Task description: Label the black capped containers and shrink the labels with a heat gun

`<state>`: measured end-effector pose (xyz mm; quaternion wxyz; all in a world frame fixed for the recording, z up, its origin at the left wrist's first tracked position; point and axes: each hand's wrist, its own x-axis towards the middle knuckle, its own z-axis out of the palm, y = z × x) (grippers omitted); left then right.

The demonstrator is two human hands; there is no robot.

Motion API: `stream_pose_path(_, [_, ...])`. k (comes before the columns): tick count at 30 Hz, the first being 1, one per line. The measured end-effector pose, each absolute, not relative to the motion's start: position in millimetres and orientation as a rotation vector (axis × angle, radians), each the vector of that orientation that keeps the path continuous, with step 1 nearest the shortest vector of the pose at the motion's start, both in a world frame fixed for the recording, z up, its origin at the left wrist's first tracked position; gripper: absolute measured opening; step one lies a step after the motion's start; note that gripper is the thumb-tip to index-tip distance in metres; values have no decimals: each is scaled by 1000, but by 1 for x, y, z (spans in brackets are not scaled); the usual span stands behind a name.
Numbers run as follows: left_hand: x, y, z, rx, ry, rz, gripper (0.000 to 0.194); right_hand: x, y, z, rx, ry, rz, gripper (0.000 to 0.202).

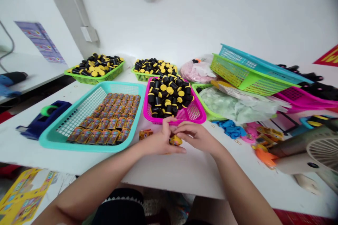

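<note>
In front of the pink basket, my left hand (157, 141) and my right hand (198, 136) meet around a small canister with a yellow-orange printed label (176, 140). The left thumb stretches out under it while the left index finger is bent upward. My right fingers are closed against its upper side, and part of it is hidden by both hands. Beside the left wrist lies a small stack of orange printed labels (145, 134). Just behind the hands, the pink basket (194, 114) holds many black canisters with yellow lids (169, 93).
A turquoise basket (50, 140) holds rows of labelled canisters (107, 119). A blue tape dispenser (44, 119) sits left of it. Behind are green baskets (111, 74) of black canisters. Stacked baskets (253, 81), plastic bags (229, 107) and a fan (311, 158) occupy the right.
</note>
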<state>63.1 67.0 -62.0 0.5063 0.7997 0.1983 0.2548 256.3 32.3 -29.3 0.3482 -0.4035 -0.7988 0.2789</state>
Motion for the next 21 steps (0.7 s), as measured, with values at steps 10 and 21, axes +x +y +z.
stream_pose_path(10, [69, 42, -45, 2110, 795, 788, 62, 254, 36, -42, -1002, -2100, 216, 16])
stream_pose_path(21, [-46, 89, 52, 2286, 1389, 1049, 25, 258, 40, -50, -1076, -1877, -97, 14])
